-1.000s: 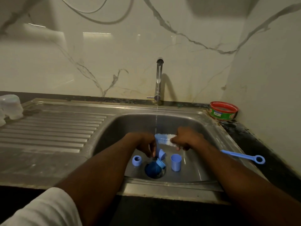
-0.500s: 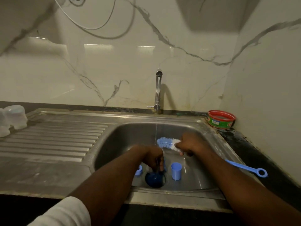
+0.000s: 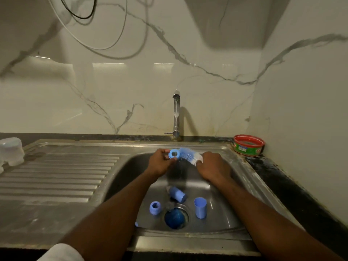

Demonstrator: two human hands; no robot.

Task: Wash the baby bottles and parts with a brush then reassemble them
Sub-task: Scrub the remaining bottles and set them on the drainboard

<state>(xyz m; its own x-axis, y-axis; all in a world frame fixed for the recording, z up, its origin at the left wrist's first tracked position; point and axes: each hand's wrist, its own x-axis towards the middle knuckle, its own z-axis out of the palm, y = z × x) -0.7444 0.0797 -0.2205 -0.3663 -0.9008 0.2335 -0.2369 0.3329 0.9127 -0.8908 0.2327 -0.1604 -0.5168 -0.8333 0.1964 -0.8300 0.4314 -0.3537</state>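
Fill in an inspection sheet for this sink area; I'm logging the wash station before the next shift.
Surface: steel sink with ribbed drainboard; tap running a thin stream.
Job's things: blue ring and bottle brush held under the stream; in the basin a second ring, a cup upright, a part lying on its side, a dark blue item over the drain; clear bottle parts on the drainboard.
Clutter: red-rimmed tub at the corner.
Grips: left hand pinches the ring; right hand grips the brush.
Cables: wires looping on the wall.
Surroundings: marble-look wall panels.
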